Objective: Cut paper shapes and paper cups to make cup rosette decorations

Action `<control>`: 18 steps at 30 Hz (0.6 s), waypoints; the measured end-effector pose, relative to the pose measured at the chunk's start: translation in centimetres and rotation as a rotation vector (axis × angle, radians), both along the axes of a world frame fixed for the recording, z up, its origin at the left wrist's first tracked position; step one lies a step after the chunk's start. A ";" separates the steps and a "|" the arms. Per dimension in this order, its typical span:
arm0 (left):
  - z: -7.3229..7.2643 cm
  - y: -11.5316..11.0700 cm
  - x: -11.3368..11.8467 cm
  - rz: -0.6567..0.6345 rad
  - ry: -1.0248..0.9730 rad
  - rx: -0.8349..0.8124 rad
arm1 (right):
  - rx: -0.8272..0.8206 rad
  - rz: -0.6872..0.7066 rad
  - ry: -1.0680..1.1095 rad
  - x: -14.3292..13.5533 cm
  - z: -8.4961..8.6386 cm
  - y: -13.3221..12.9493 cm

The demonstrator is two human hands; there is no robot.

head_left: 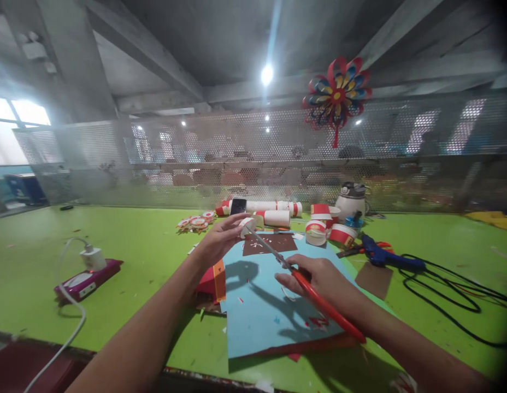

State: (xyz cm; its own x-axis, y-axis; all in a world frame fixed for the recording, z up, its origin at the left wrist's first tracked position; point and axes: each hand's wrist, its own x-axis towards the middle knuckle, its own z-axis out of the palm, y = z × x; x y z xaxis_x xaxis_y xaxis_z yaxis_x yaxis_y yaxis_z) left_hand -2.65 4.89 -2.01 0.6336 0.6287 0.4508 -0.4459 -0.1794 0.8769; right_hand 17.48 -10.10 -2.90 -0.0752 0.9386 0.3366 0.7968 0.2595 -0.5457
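Note:
My left hand [225, 239] pinches a small white paper cup piece [248, 226] above the far part of the blue sheet. In my right hand [319, 278] are scissors with red handles [325, 308]. Their metal blades [265, 244] point away to the left, and the tips reach the paper cup piece. Whether the blades are cutting into it I cannot tell. Below lies a light blue paper sheet [253, 322] scattered with red and white scraps. A brown card [261, 245] with white snippets rests on its far end.
At the back are white paper-cup rolls [273, 218], a phone [238, 206] and flower-like paper pieces [196, 221]. Several red-and-white paper cups [316, 232], a bottle [352, 202] and a blue glue gun [387, 256] with a cable stand right. A purple power strip [87, 281] lies left.

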 end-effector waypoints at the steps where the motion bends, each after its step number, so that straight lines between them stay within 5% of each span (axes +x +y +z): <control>1: 0.0 0.0 0.0 0.004 -0.001 0.003 | 0.004 -0.001 -0.005 0.0 0.0 0.0; 18: -0.2 0.4 -0.1 -0.020 0.007 0.012 | 0.022 -0.062 -0.134 -0.2 0.5 -0.3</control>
